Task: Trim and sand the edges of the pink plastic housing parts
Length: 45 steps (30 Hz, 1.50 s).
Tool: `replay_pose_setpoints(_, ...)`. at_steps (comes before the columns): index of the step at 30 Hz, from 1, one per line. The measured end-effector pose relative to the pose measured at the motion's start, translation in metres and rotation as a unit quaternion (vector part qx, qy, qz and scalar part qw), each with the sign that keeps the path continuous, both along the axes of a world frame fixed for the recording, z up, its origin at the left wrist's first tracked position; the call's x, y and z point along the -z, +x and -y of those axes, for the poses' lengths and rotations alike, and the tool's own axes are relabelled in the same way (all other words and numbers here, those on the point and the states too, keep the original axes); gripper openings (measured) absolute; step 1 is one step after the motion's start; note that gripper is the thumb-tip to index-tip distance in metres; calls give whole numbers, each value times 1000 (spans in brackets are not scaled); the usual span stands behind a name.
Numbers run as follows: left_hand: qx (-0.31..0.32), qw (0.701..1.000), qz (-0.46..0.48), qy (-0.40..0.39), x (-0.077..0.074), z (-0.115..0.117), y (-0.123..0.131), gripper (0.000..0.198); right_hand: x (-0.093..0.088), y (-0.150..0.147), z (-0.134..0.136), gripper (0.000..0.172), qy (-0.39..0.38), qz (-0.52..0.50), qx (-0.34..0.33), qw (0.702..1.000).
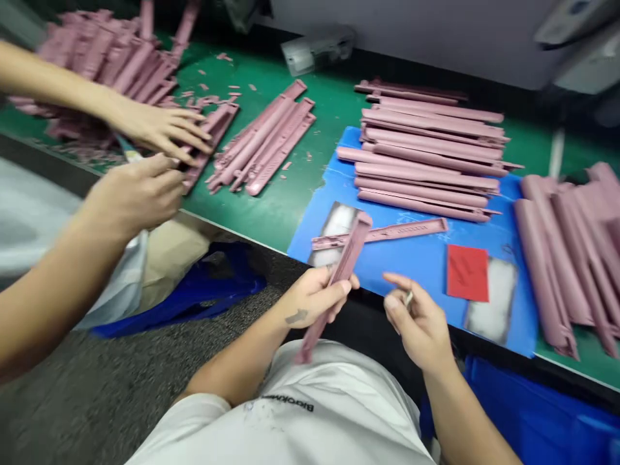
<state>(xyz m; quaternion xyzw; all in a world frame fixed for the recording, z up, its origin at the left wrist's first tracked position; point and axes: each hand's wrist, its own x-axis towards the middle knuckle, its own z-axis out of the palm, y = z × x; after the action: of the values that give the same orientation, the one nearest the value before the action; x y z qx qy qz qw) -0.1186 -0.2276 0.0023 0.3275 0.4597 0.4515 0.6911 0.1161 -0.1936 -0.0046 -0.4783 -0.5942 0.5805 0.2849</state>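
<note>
My left hand (317, 297) is closed around a long, narrow pink plastic shell (352, 248), tilted with its upper end over the table edge. To its right, my right hand (419, 316) is apart from the shell, with the index finger stretched out. A small pale object (408, 298) shows between its thumb and curled fingers, too blurred to name. Just beyond the left hand, another pink shell (411, 230) lies with its inner side up on a blue mat (387, 268), partly across a grey-white pad (339, 219).
Stacked pink shells (431, 155) lie at the mat's back; more shells (566, 258) lie right. A red square (467, 272) overlaps another pad (494, 303). At left, a co-worker's hands (150, 126) work beside a large shell pile (106, 58) and scattered scraps on the green table (261, 223).
</note>
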Motion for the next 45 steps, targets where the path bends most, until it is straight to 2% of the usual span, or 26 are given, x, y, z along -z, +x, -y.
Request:
replay_pose_setpoints(2,140,989,-53,-17,-3,9,-3,35,-14,-6,-14,52,47,17,-5,999)
replay_pose_setpoints(3,193,979,-68,-20,-3,13,-6,37,-18,-9,-20,52,63,28,-20,997)
replay_pose_setpoints(5,216,975,-44,-33,-1,19,-11,50,-23,-13,-28,39,72,44,-44,995)
replay_pose_setpoints(7,175,982,50,-58,2,22,-17,64,-21,-15,-30,30,47,28,-46,997)
replay_pose_setpoints(8,152,981,108,-56,4,23,-19,64,-19,-15,-30,31,29,13,-38,999)
replay_pose_setpoints(9,132,977,161,-33,5,22,-21,60,-16,-15,-29,32,12,-2,-33,999)
replay_pose_setpoints(11,102,970,214,63,7,18,-23,50,-12,-14,-27,37,-11,-20,-26,999)
replay_pose_setpoints(13,43,971,172,162,10,12,-20,46,-11,-13,-27,41,-17,-18,-16,1000)
replay_pose_setpoints(15,-24,971,83,221,15,6,-16,51,-12,-12,-28,43,-17,-6,-14,1000)
replay_pose_setpoints(19,-131,964,-39,226,24,-5,-7,37,-19,-5,-34,38,0,30,-90,996)
replay_pose_setpoints(23,-159,961,-59,218,27,-13,-2,26,-28,7,-44,32,80,109,-159,978)
replay_pose_setpoints(25,-189,953,-55,231,28,-19,-3,21,-32,16,-52,33,107,155,-161,969)
replay_pose_setpoints(27,-226,941,-57,246,29,-25,-5,18,-35,26,-65,33,130,209,-128,961)
replay_pose_setpoints(29,-229,937,-65,256,31,-31,-8,17,-37,33,-82,35,163,300,-75,937)
replay_pose_setpoints(31,-200,942,-73,261,31,-35,-10,17,-40,38,-103,41,187,409,-50,892)
replay_pose_setpoints(34,-181,946,-82,258,25,-35,-10,17,-44,37,-131,50,200,515,-80,830)
replay_pose_setpoints(37,-187,950,-78,236,17,-35,-16,21,-48,36,-151,48,202,547,-140,800)
replay_pose_setpoints(39,-215,942,-90,240,16,-38,-27,25,-49,39,-157,40,203,547,-174,793)
replay_pose_setpoints(43,-312,877,-136,340,27,-53,-55,38,-48,53,-154,32,227,498,-220,808)
replay_pose_setpoints(45,-333,880,-133,311,31,-58,-63,40,-46,59,-148,34,234,452,-228,830)
